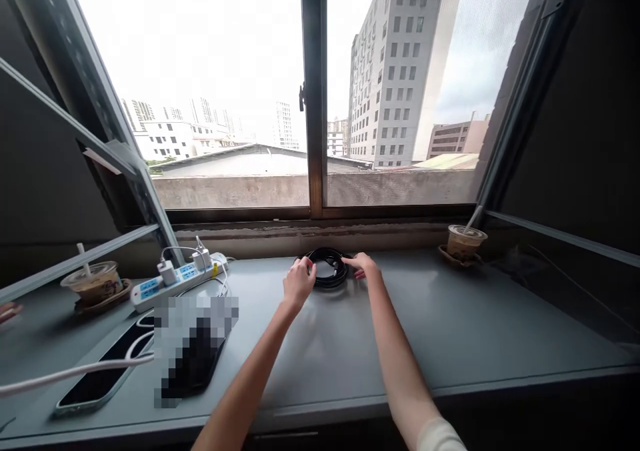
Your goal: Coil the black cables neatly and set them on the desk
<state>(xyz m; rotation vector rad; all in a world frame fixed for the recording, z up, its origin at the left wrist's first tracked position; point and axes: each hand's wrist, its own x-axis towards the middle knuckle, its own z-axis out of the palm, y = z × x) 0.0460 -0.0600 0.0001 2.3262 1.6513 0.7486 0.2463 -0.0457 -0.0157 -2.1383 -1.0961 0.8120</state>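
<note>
Black cable [331, 281] lies coiled at the far middle of the grey bench [310, 371], just before the window [314, 137]. From where I stand, the left hand [298, 281] has its fingers bent over the coil's left side, partly closed; I can't tell whether they grip it. The right hand [366, 265] stretches its index finger to the coil's right edge, the others curled below, any hold impossible to make out. Left sit a power strip [186, 278] and a phone [103, 379]; far right, a drink cup [464, 243].
</note>
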